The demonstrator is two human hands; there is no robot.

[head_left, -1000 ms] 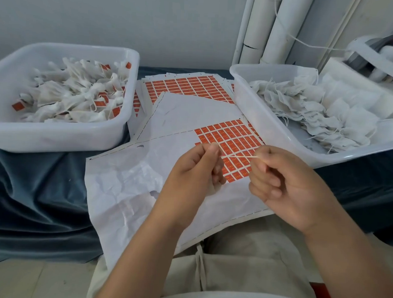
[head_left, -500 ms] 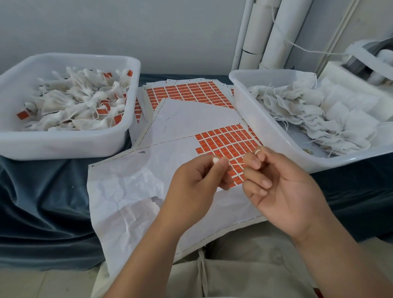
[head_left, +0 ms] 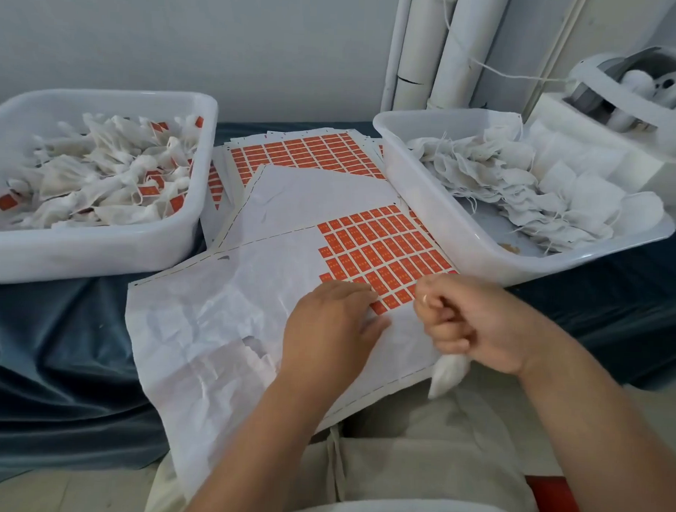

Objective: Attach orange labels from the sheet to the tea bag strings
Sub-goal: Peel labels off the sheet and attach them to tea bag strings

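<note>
**Desk:** Item list, please. Hands first.

**Operator:** Item 1, left hand [head_left: 328,324]. I see it palm down on the label sheet [head_left: 196,327], fingers nearly straight. The tips touch the near edge of the orange labels [head_left: 386,253]. I see nothing gripped, but I cannot tell whether a label is caught under the tips.

Item 2, right hand [head_left: 475,325]. It is curled tight round a tea bag [head_left: 449,374]. The white bag hangs out below the fist, at the sheet's near right edge. I can't trace its string.

**Desk:** And the sheet itself?

**Operator:** Item 3, label sheet. The backing is crumpled white paper. It lies across the blue cloth [head_left: 50,341] and onto the person's lap, between the two tubs. Labels show only in one block at its far right. The rest is bare backing.

**Desk:** Containers?

**Operator:** Item 4, left tub [head_left: 91,251]. It is white and holds labelled tea bags [head_left: 102,171] in a loose heap, with orange tags showing among them.

Item 5, right tub [head_left: 426,205]. It is white, and its wall stands just beside the label block. It holds plain tea bags [head_left: 523,185] with loose strings and no orange that I can see.

Item 6, spare sheets [head_left: 313,151]. These are covered in orange labels and stacked partly under the top sheet, between the tubs.

**Desk:** Background?

**Operator:** Item 7, white pipes [head_left: 451,49], upright against the wall. A cord [head_left: 507,72] runs from them toward a white device [head_left: 622,93] at far right. I cannot tell what that device is.
</note>
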